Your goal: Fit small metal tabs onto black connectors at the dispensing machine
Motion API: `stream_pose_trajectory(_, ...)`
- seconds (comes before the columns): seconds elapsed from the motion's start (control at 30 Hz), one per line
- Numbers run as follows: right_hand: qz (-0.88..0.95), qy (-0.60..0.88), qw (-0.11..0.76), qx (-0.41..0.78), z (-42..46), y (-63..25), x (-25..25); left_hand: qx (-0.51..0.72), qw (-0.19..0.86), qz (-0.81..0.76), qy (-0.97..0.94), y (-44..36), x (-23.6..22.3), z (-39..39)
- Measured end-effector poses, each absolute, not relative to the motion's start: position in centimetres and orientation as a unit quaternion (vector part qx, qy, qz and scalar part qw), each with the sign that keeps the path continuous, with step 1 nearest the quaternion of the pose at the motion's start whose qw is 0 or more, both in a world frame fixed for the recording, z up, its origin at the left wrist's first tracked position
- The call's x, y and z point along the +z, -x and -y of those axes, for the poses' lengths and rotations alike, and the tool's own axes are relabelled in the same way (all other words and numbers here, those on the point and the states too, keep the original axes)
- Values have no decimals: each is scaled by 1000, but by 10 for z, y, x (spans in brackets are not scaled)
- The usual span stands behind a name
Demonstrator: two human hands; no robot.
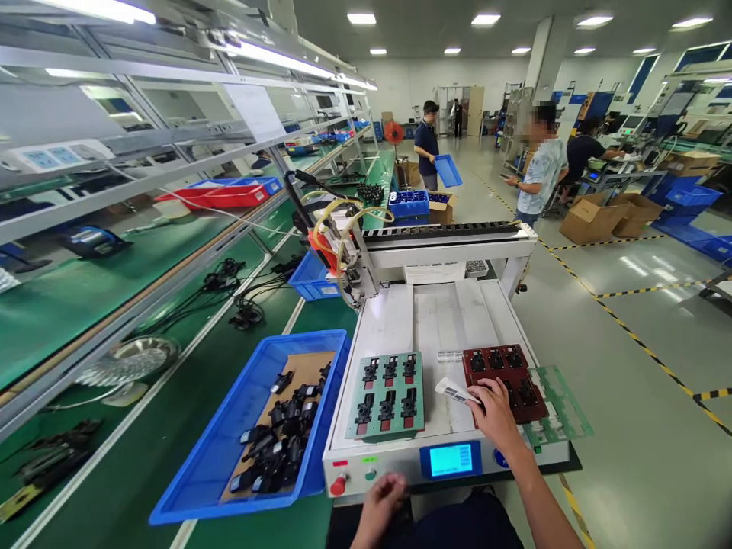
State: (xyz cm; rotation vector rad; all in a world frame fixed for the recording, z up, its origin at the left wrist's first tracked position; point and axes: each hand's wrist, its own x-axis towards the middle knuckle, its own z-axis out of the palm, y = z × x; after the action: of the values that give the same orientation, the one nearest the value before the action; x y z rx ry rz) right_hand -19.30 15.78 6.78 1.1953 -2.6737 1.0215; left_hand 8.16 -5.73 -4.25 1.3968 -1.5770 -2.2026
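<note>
My right hand (499,412) is over the front left of a dark red fixture (477,374). Its fingers are closed on the end of a white label strip (456,391) with dark printed patches. Round black parts (496,358) sit in that fixture. To the left, a green fixture (371,427) holds several black plastic parts (386,410) in two rows. My left hand (386,499) hovers before the machine's front panel, below the green button (370,474). Its fingers are curled together, and whether anything is between them is hidden.
A blue bin (194,465) of black parts stands left of the white machine (443,320). A screwdriving head (357,267) hangs from the gantry behind the fixtures. A clear green plate (563,396) overhangs the right edge. A red knob (338,485) protrudes in front. People stand farther back.
</note>
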Motion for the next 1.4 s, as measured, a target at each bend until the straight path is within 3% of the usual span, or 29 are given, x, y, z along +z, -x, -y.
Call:
stream_pose_trajectory(0.1,864,-372,20,339,-159,188,70,-693,35,675,-249,-46,9,45)
stream_pose_trajectory(0.2,856,-375,15,356,-161,187,74,-607,140,769,-141,4,55,39)
stream_pose_trajectory(0.3,842,-388,-4,375,-164,192,78,-555,190,805,-87,56,73,37)
stream_pose_trajectory(0.53,823,-401,-32,401,-164,213,79,-576,195,785,-119,111,66,36)
stream_pose_trajectory(0.9,785,-437,54,435,-122,202,81,-599,158,761,-193,104,54,40)
stream_pose_trajectory(1.2,814,-451,160,329,-107,176,81,-595,134,765,-206,100,55,42)
stream_pose_trajectory(1.4,828,-440,136,322,-139,159,62,-589,168,749,-252,102,37,53)
